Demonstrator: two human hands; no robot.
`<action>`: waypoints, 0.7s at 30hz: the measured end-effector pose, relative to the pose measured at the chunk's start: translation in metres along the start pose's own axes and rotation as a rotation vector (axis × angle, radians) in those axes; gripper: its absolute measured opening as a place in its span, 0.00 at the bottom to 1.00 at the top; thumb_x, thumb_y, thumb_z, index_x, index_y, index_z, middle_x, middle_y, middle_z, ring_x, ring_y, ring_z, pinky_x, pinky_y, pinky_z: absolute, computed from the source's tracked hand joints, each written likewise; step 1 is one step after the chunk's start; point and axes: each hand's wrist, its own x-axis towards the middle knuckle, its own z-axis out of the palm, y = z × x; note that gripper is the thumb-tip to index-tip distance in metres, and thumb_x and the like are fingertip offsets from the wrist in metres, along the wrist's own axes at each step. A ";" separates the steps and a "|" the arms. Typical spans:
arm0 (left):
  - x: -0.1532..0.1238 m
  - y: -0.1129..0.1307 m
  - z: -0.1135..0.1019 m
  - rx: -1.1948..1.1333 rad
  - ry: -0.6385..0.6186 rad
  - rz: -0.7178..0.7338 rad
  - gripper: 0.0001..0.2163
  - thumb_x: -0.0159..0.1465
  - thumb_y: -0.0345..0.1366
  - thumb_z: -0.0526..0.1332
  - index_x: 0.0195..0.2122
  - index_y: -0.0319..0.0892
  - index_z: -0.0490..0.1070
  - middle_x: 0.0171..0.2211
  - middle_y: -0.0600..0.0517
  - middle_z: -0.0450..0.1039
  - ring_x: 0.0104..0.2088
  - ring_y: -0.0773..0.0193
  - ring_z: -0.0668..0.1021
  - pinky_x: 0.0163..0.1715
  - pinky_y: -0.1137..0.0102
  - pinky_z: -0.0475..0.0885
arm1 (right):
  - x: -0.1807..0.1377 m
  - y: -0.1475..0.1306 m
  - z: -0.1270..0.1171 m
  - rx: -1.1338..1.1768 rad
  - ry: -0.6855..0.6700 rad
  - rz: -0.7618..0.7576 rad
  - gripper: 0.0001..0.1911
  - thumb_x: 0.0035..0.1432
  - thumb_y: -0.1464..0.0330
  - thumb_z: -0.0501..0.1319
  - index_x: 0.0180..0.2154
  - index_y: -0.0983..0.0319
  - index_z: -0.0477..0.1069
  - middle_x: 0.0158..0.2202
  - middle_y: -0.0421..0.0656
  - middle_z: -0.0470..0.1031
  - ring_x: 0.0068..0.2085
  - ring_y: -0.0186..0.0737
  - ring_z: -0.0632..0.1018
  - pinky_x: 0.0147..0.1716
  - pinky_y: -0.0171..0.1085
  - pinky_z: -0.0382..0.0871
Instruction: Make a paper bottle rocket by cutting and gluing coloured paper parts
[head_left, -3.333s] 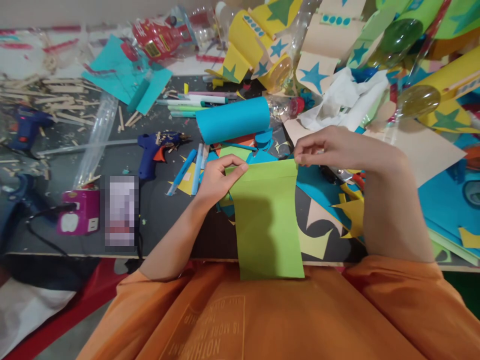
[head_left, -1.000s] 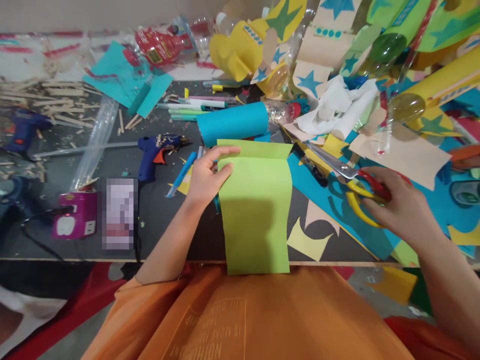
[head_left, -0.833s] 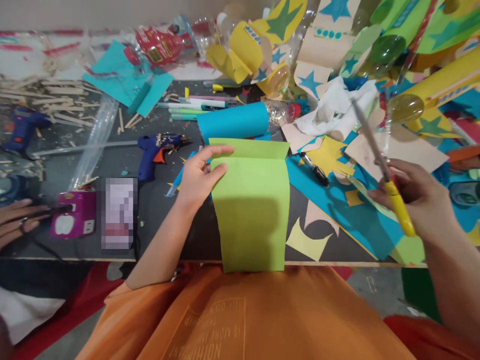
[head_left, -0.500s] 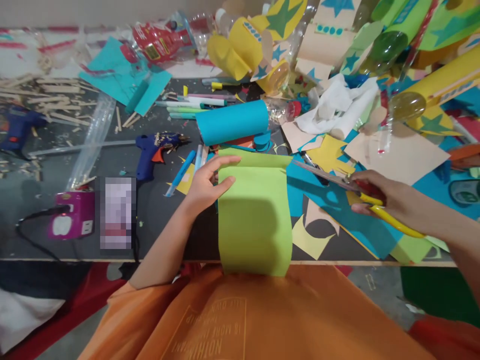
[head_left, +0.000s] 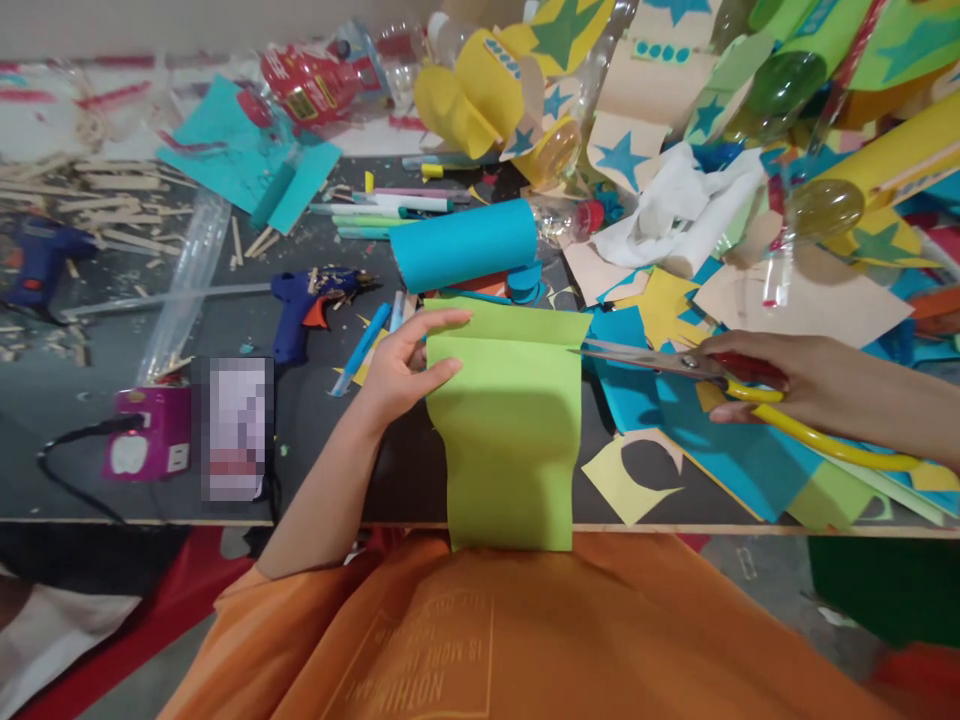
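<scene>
Scissors (head_left: 679, 361) farther left, tips now overlapping green paper (head_left: 510, 440)

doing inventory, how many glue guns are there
2: a glue gun near the left edge; a second glue gun left of the blue paper tube; more may be hidden.

Green sheet (head_left: 510, 445) was paper, matt, smooth bar 1 crease near the top. Scissors (head_left: 686, 362) had shiny metal blades; the yellow and red handles looked like smooth plastic. Blue tube (head_left: 465, 245) was matt paper, the clear bottle (head_left: 556, 222) at its end glossy plastic. Red bottle (head_left: 311, 88) looked glossy too. 2 glue guns (head_left: 291, 318) were blue plastic. Purple adapter (head_left: 146, 428) was smooth plastic, slight sheen. Sticks (head_left: 124, 218) were bare wood, rough-looking. Tissue (head_left: 679, 215) was crumpled, matt. Shirt (head_left: 585, 620) was matt cloth. Table (head_left: 311, 405) looked dark, mostly matt.
</scene>
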 end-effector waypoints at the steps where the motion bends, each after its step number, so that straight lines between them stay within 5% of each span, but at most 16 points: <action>1: 0.000 0.001 0.000 -0.001 0.000 0.003 0.19 0.57 0.43 0.67 0.49 0.43 0.77 0.49 0.46 0.79 0.38 0.59 0.79 0.25 0.73 0.68 | 0.001 -0.001 0.001 0.001 -0.008 -0.013 0.24 0.44 0.50 0.68 0.42 0.52 0.72 0.40 0.51 0.81 0.37 0.57 0.80 0.35 0.46 0.71; 7: 0.000 0.005 0.001 -0.007 -0.012 0.022 0.17 0.57 0.39 0.67 0.48 0.45 0.78 0.47 0.48 0.79 0.32 0.65 0.76 0.21 0.74 0.63 | 0.007 -0.003 0.006 -0.026 -0.042 -0.113 0.22 0.51 0.52 0.66 0.47 0.52 0.73 0.40 0.50 0.80 0.36 0.53 0.80 0.34 0.43 0.70; 12: 0.000 0.004 0.000 0.005 -0.037 0.009 0.17 0.57 0.40 0.67 0.48 0.47 0.78 0.45 0.50 0.79 0.20 0.74 0.63 0.17 0.75 0.55 | 0.009 -0.012 0.004 -0.030 -0.081 -0.124 0.22 0.51 0.49 0.64 0.44 0.53 0.73 0.33 0.46 0.78 0.30 0.50 0.78 0.30 0.42 0.69; 21: -0.001 0.001 0.001 0.037 -0.045 0.030 0.18 0.60 0.43 0.67 0.51 0.50 0.76 0.47 0.51 0.78 0.19 0.77 0.57 0.17 0.75 0.55 | 0.007 -0.015 0.006 -0.068 -0.027 -0.150 0.24 0.51 0.46 0.62 0.43 0.54 0.75 0.34 0.48 0.80 0.30 0.49 0.79 0.29 0.41 0.71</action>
